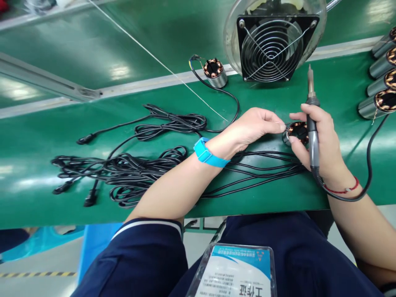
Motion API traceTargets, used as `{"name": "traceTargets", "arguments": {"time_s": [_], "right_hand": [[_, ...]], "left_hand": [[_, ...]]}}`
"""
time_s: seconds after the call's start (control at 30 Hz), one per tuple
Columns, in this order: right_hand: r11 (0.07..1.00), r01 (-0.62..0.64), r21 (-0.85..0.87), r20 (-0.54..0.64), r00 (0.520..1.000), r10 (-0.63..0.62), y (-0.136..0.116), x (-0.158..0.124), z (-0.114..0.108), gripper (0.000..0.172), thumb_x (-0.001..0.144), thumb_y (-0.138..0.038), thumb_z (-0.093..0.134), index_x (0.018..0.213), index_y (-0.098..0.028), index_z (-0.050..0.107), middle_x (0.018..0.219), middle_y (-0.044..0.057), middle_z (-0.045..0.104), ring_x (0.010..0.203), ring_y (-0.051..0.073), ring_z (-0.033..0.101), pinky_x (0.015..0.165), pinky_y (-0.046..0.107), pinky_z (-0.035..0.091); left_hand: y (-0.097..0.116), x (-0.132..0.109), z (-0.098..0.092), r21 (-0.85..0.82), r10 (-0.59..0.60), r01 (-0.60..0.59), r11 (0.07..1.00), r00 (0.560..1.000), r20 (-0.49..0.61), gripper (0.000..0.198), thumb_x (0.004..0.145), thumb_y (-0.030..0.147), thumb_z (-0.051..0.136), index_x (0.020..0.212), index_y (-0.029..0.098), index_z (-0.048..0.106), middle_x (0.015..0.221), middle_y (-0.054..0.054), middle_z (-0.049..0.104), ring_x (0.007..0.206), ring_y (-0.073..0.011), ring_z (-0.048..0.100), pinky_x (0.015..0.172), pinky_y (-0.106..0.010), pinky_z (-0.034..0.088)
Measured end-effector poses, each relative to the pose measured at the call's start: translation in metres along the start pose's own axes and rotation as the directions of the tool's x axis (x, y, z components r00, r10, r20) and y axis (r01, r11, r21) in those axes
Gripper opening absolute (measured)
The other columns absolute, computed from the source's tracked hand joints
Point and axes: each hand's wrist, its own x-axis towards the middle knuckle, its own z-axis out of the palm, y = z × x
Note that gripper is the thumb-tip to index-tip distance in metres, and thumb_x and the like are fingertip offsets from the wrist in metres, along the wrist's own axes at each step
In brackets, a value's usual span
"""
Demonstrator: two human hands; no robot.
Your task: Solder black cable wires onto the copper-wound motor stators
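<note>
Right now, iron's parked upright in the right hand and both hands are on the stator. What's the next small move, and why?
Probably tip the soldering iron down toward the stator. The right hand holds the iron with its tip pointing up and away from the work, while the left hand pinches something thin at the stator's rim, likely a wire. Whether that wire is seated is too small to tell, so check it first.

Left arm: my bare forearm reaches from seven o'clock toward one o'clock, wrist slightly bent.
Left hand (pixel 252 126): palm down, fingers drawn together into a pinch, tips pointing to three o'clock.
Right arm: comes in from five o'clock, forearm bare, angled toward eleven o'clock.
Right hand (pixel 320 142): curled closed in a grip, thumb toward nine o'clock, fingertips nearly meeting my left fingertips.
</note>
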Motion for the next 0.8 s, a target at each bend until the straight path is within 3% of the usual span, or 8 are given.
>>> {"name": "traceTargets", "arguments": {"time_s": [0.17,0.27,0.33,0.47,0.53,0.63,0.7,0.8], "right_hand": [[1.0,0.018,0.003,-0.002,1.0,-0.018,0.0,0.002,0.003,0.047,0.089,-0.031,0.055,0.133,-0.026,0.039,0.111,0.005,0.067,0.102,0.024,0.059,0.088,0.044,0.047],[0.999,-0.026,-0.019,-0.039,0.999,0.025,-0.003,0.002,0.005,0.041,0.09,-0.031,0.055,0.129,-0.027,0.044,0.1,0.003,0.069,0.093,0.022,0.062,0.084,0.042,0.048],[0.997,-0.07,-0.029,-0.079,0.995,0.068,-0.006,0.001,0.007,0.037,0.089,-0.028,0.054,0.126,-0.027,0.047,0.095,0.002,0.07,0.089,0.022,0.062,0.083,0.041,0.049],[0.991,-0.136,0.006,-0.137,0.981,0.135,-0.007,0.0,0.011,0.035,0.087,-0.021,0.055,0.121,-0.026,0.05,0.09,0.001,0.07,0.087,0.021,0.064,0.083,0.041,0.051],[0.991,-0.128,0.029,-0.139,0.982,0.131,-0.005,0.0,0.013,0.036,0.086,-0.021,0.056,0.121,-0.026,0.051,0.09,0.001,0.071,0.087,0.021,0.065,0.083,0.041,0.051],[0.985,-0.131,0.109,-0.168,0.974,0.149,0.002,-0.001,0.012,0.039,0.087,-0.023,0.056,0.124,-0.026,0.051,0.095,0.003,0.071,0.096,0.021,0.065,0.09,0.042,0.051],[0.974,-0.153,0.17,-0.204,0.961,0.187,0.009,-0.003,0.009,0.04,0.087,-0.023,0.056,0.127,-0.025,0.05,0.1,0.004,0.071,0.103,0.021,0.064,0.097,0.044,0.048],[0.955,-0.208,0.211,-0.236,0.937,0.256,0.019,-0.006,0.004,0.04,0.086,-0.023,0.055,0.126,-0.024,0.052,0.102,0.005,0.07,0.101,0.021,0.065,0.099,0.046,0.047]], "left_hand": [[-0.002,-0.001,0.001,0.028,-0.022,0.022,0.999,1.0,0.021,0.009,0.074,0.013,0.069,0.068,0.01,0.064,0.051,0.006,0.048,0.051,-0.0027,0.042,0.054,-0.018,0.032],[-0.002,-0.002,-0.006,0.047,-0.007,0.003,0.999,0.997,0.071,0.018,0.082,0.02,0.063,0.067,0.01,0.063,0.048,0.007,0.041,0.044,-0.0013,0.031,0.048,-0.018,0.023],[-0.003,-0.003,-0.009,0.076,0.014,-0.024,0.997,0.993,0.121,0.019,0.084,0.021,0.058,0.068,0.011,0.063,0.05,0.006,0.044,0.044,-0.0018,0.031,0.046,-0.018,0.021],[-0.009,-0.004,-0.001,0.229,0.046,-0.104,0.968,0.968,0.245,0.018,0.083,0.02,0.057,0.069,0.011,0.062,0.06,0.002,0.056,0.051,-0.0043,0.041,0.05,-0.019,0.029],[-0.009,-0.005,0.003,0.36,0.112,-0.199,0.911,0.962,0.25,0.021,0.084,0.022,0.054,0.067,0.011,0.061,0.061,0.002,0.056,0.055,-0.0059,0.043,0.056,-0.02,0.033],[-0.002,-0.004,-0.005,0.578,0.286,-0.312,0.754,0.948,0.139,0.02,0.084,0.019,0.05,0.07,0.012,0.063,0.066,0.002,0.058,0.064,-0.0084,0.048,0.065,-0.022,0.036],[0.005,-0.002,-0.024,0.674,0.354,-0.285,0.682,0.934,0.037,0.02,0.084,0.019,0.05,0.071,0.012,0.063,0.069,0.001,0.06,0.067,-0.0099,0.05,0.068,-0.024,0.037],[0.01,0.007,-0.063,0.732,0.426,-0.168,0.66,0.887,-0.18,0.019,0.084,0.02,0.05,0.071,0.012,0.062,0.071,-0.001,0.06,0.069,-0.0118,0.051,0.069,-0.025,0.039]]}}
